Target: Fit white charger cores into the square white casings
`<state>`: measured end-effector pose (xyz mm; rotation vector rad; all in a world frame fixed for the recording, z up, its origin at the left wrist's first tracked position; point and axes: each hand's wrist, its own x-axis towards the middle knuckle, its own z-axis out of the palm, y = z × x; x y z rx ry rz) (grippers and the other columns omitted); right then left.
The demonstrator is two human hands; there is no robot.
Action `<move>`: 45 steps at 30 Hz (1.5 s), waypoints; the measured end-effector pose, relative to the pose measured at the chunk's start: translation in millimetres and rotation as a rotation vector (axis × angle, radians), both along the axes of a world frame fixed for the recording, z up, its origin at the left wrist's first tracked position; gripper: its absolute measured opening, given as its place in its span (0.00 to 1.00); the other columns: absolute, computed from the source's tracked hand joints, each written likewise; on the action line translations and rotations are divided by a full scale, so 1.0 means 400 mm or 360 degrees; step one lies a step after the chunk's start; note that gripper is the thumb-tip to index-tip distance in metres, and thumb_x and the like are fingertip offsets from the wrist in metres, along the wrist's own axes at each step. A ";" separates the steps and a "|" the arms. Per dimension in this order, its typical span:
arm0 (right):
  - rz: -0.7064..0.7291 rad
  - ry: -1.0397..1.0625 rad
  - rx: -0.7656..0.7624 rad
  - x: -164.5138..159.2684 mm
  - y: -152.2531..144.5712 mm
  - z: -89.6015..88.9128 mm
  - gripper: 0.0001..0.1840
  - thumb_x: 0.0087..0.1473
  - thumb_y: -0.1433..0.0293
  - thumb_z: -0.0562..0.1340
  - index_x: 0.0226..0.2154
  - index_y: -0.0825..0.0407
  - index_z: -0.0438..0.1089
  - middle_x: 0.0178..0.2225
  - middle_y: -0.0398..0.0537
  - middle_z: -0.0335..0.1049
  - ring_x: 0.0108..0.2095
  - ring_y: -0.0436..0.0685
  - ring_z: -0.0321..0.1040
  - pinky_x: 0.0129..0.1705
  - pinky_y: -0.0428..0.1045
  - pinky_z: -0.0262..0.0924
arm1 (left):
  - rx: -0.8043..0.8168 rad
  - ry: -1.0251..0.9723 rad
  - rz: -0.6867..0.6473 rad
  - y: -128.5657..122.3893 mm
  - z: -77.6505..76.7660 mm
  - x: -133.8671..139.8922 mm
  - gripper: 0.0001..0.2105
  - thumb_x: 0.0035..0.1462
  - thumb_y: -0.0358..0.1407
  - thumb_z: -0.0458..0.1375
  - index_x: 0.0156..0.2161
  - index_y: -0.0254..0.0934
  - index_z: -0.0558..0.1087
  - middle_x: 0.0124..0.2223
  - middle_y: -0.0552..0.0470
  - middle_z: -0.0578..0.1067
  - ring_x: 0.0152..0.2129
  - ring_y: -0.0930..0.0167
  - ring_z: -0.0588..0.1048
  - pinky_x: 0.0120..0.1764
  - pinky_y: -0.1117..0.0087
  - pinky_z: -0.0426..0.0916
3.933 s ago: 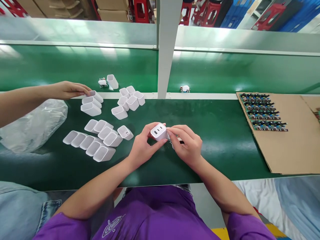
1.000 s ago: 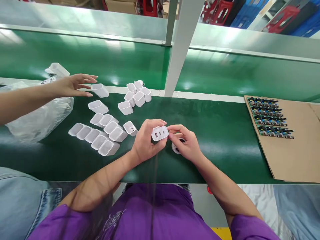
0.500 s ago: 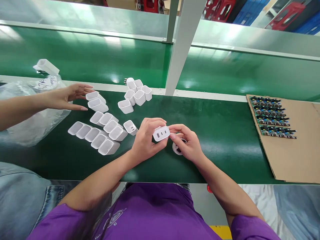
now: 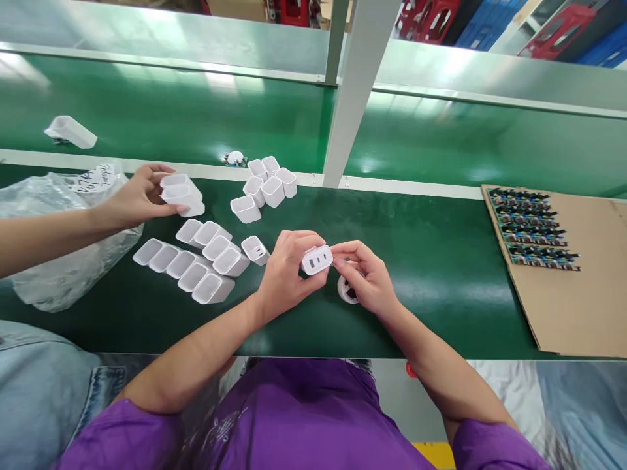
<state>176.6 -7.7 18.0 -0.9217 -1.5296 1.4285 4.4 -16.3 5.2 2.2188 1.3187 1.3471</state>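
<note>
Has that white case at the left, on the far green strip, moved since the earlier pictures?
Yes. The white case has moved to the left along the far green strip, farther from the upright post.

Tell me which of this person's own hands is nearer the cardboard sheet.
Right. The right hand is left of the cardboard sheet, across the green tabletop; the left hand is farther left, holding the white casing.
</note>
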 end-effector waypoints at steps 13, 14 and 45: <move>0.0021 -0.0088 0.0008 0.004 0.003 -0.014 0.09 0.60 0.64 0.60 0.41 0.52 0.69 0.32 0.43 0.69 0.21 0.44 0.59 0.21 0.43 0.52 | -0.0413 -0.0154 0.0080 -0.007 0.000 0.002 0.11 0.54 0.36 0.59 0.43 0.39 0.64 0.37 0.54 0.74 0.30 0.73 0.74 0.32 0.73 0.68; 0.0027 -0.0091 0.0011 0.003 0.003 -0.012 0.09 0.60 0.64 0.60 0.40 0.52 0.68 0.32 0.43 0.69 0.21 0.44 0.59 0.21 0.43 0.52 | -0.0425 -0.0151 0.0098 -0.007 0.003 0.002 0.12 0.54 0.37 0.59 0.42 0.39 0.65 0.36 0.55 0.74 0.29 0.74 0.73 0.30 0.73 0.67; 0.0039 -0.0178 0.0045 0.004 -0.002 -0.003 0.14 0.60 0.57 0.60 0.40 0.50 0.69 0.36 0.47 0.72 0.27 0.49 0.67 0.26 0.44 0.62 | -0.0106 -0.0066 0.0001 0.000 0.011 -0.004 0.13 0.51 0.32 0.61 0.41 0.42 0.65 0.41 0.52 0.75 0.39 0.69 0.75 0.41 0.65 0.71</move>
